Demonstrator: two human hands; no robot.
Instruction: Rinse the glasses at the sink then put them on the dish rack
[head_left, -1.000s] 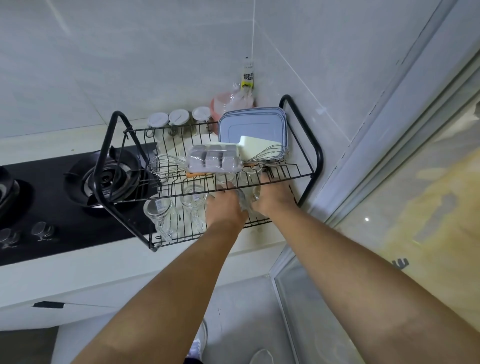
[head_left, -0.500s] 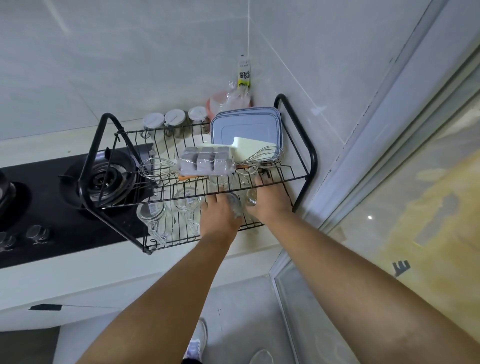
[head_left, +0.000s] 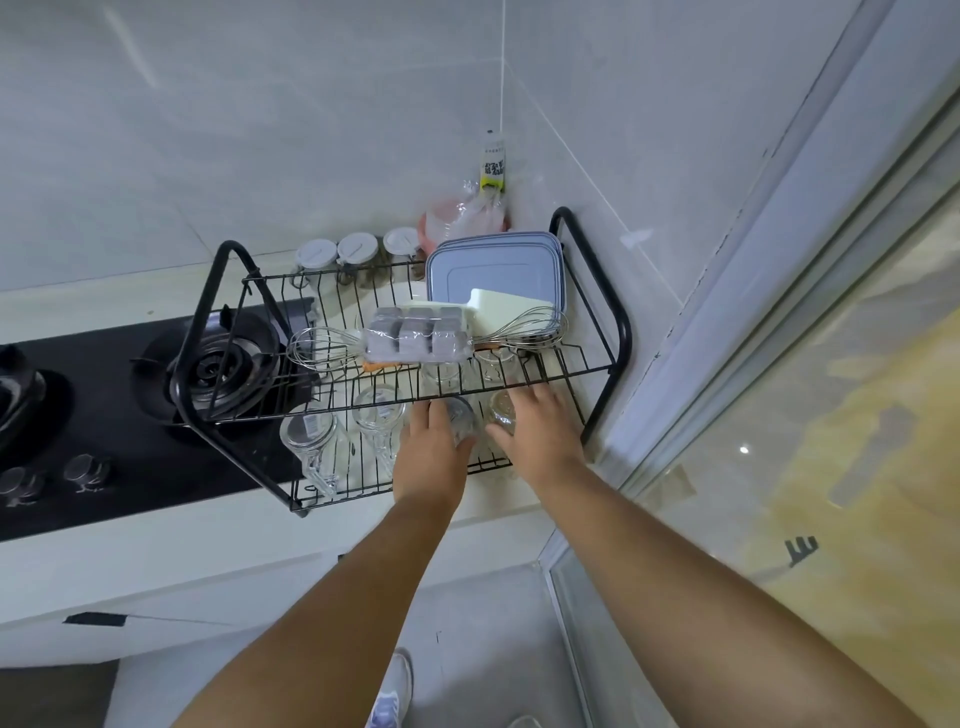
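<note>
A black wire dish rack (head_left: 621, 332) stands on the counter. On its lower tier, my left hand (head_left: 428, 457) grips a clear glass (head_left: 461, 420) from the left. Beside it, my right hand (head_left: 543, 434) holds a second clear glass (head_left: 501, 411) between thumb and fingers. Both glasses sit low over the tier's wires; whether they rest on them is unclear. Two other glasses (head_left: 311, 444) (head_left: 379, 418) stand upside down on the tier's left half, and more glasses (head_left: 441, 375) show further back under the upper tier.
The upper tier carries two whisks (head_left: 319, 348), a grey ice tray (head_left: 418, 340), blue lids (head_left: 493, 270) and a white board (head_left: 511, 309). A gas stove (head_left: 213, 364) lies left of the rack. Spice jars (head_left: 358, 252) stand behind it. A glass door (head_left: 831, 415) is on the right.
Both hands have drawn back a little toward the front edge of the lower tier. The fingers of my right hand now lie straighter around its glass.
</note>
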